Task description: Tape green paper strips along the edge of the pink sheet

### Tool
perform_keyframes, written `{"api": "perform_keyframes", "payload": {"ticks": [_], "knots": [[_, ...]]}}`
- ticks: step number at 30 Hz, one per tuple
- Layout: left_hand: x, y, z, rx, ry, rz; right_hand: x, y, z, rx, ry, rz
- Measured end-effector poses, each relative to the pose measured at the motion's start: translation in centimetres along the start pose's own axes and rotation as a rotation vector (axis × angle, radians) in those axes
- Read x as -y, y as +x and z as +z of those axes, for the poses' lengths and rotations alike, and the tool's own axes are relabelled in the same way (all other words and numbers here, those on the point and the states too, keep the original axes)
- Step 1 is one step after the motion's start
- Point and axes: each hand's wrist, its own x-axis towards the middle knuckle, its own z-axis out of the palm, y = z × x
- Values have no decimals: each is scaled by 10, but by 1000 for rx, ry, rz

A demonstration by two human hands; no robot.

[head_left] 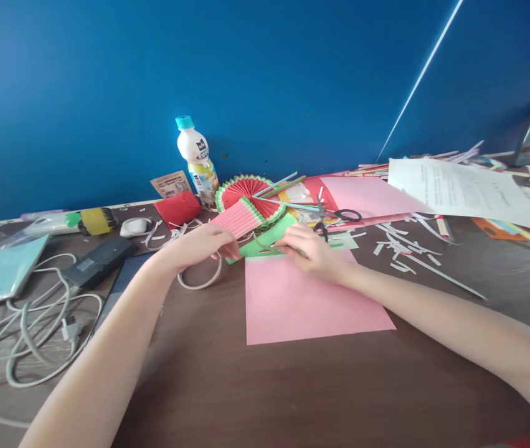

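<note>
My left hand (208, 239) hangs beside a pleated pink paper (239, 218) with a green edge. Its fingers are bent down and together; what they hold, if anything, is hidden. A white loop (202, 287) lies just below this hand. My right hand (309, 250) is closed, its fingertips pinching a thin curled green paper strip (265, 247). Under the right hand is a flat pink sheet (311, 308), and green paper (269, 233) lies behind its top edge. Open scissors (323, 218) with black handles rest behind my right hand. A round red pleated fan (234, 193) with a green rim stands behind the pink pleats.
At the back stands a bottle (194, 146) with a teal cap. Left are a red packet (178, 208), a white earphone case (134, 227), a black adapter (100, 261) and tangled cables (26, 336). White paper scraps (402, 246) and a printed sheet (461, 190) lie to the right.
</note>
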Motion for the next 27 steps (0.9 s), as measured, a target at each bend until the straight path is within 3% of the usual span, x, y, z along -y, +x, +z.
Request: {"api": "perform_keyframes", "payload": {"ticks": [3,10,15,17,21,27], "knots": [[-9,0,14,-197,101,147,8,-2,5,0,-52,-81],[-22,-5,44,-82,263,215,11,-7,7,-14,-126,-59],[-17,-1,47,4,138,235,12,-8,5,10,-117,-56],[-17,0,47,10,83,226,13,-8,5,-28,-118,-26],[-20,-2,47,-28,16,164,14,-9,4,-231,-157,75],[-21,-2,49,-77,-40,159,14,-9,4,-157,-129,61]]}}
